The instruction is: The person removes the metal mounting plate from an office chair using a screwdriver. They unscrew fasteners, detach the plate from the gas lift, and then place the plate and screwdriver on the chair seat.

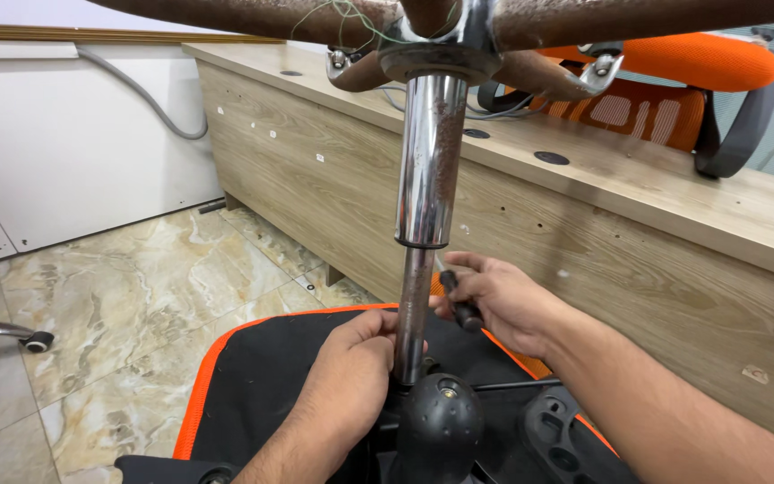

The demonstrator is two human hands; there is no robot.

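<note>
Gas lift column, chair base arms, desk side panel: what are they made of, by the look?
Gas lift column: chromed steel by the look, mirror-bright with brown rust speckling; left hand grips its thinner lower rod.
Chair base arms: probably metal, coated in rough brown rust.
Desk side panel: wood-grain board, likely laminate, matte, with small holes.

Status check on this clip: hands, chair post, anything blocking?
Left hand gripping chair post. Right hand holding black tool beside it. Black knob in foreground, nothing blocking.

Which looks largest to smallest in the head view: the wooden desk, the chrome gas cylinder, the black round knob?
1. Wooden desk
2. Chrome gas cylinder
3. Black round knob
The knob is nearest the camera, so its rank is unsure.
</note>
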